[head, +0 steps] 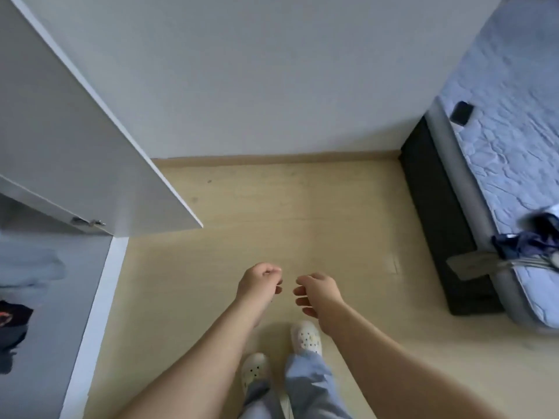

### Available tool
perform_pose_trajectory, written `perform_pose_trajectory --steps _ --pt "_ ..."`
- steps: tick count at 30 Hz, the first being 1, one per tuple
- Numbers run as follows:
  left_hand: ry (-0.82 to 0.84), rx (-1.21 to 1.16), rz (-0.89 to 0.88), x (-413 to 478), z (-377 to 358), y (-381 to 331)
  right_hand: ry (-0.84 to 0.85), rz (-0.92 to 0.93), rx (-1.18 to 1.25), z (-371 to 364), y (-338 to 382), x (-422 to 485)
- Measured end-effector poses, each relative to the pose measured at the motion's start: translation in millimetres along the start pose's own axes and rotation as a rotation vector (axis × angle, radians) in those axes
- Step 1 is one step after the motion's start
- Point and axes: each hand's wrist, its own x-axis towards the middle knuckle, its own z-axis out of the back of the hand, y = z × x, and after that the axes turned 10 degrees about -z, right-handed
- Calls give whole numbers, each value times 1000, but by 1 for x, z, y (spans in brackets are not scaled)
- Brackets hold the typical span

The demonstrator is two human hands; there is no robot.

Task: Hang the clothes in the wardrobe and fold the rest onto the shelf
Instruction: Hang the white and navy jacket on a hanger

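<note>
While both bare forearms reach forward and down, the left hand (260, 282) is curled into a closed fist with nothing visible in it, and the right hand (317, 293) hangs just beside it, apart from it, its fingers loosely bent and holding nothing. Beneath the hands stand two white perforated clog shoes (306, 337) under pale blue trouser legs (308, 385), on a light beige wooden floor (272, 219). To the left a flat white wardrobe door (90, 131) stands swung open, a small metal hinge at its lower edge. Past the door, inside the white wardrobe (90, 328), a pale grey-blue folded garment (27, 267) lies near a dark garment with an orange patch (12, 325); both are blurred. Well apart to the right, a bed with a light blue quilted mattress (508, 152) sits on a black base (435, 225). On the mattress's near end lies a crumpled heap of dark navy and white clothes (529, 240), with thin grey pieces that may be hangers just below it. A small black flat object (461, 112) rests near the mattress's far edge, beside the plain white wall (257, 74).
</note>
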Motion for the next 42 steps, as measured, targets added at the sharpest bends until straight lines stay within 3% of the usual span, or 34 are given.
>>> perform_pose_trajectory --steps 10,18,25,35,42 --pt "256 203 -109 -38 -159 -41 -126 -34 397 162 -65 -6" --pt "381 182 -147 -80 -349 -97 -249 4 522 359 -98 -9" --pt "501 243 -157 -91 -468 -134 -304 -46 659 475 -114 -1" --pt "676 294 -224 -30 -616 -219 -396 -84 856 609 -65 53" --pt "741 396 -231 14 -706 -274 -370 -106 933 686 -17 86"
